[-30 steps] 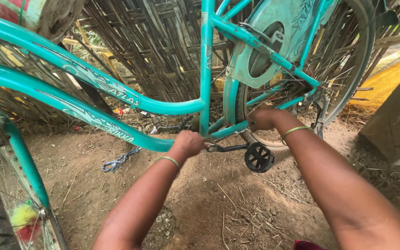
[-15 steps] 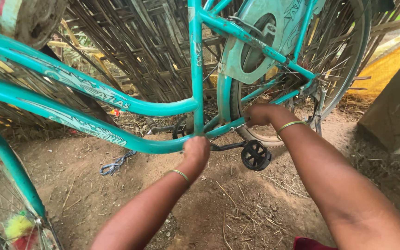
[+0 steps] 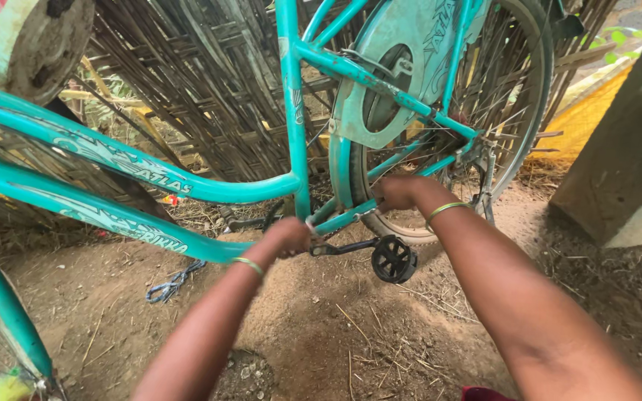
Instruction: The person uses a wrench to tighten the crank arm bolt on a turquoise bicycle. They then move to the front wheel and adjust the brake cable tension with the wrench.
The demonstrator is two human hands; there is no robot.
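Nearest the camera, two bare forearms with thin metal bangles reach down over the trodden brown dirt floor. The left hand is closed in a fist at the bottom bracket of the teal-painted steel bicycle frame, its fingers curled under so I cannot tell whether they pinch anything. Just right of those fingers, the black crank arm runs out to the black rubber-block pedal. Beyond it, the right hand wraps its fingers clenched around the lower teal chainstay tube, beside the teal sheet-metal chain guard. To do this well, I judge the right hand should brace the frame steady while the left works low at the crank. Behind stand the spoked rear wheel and a woven stick fence. Against half a second ago, the left hand has shifted slightly lower toward the crank.
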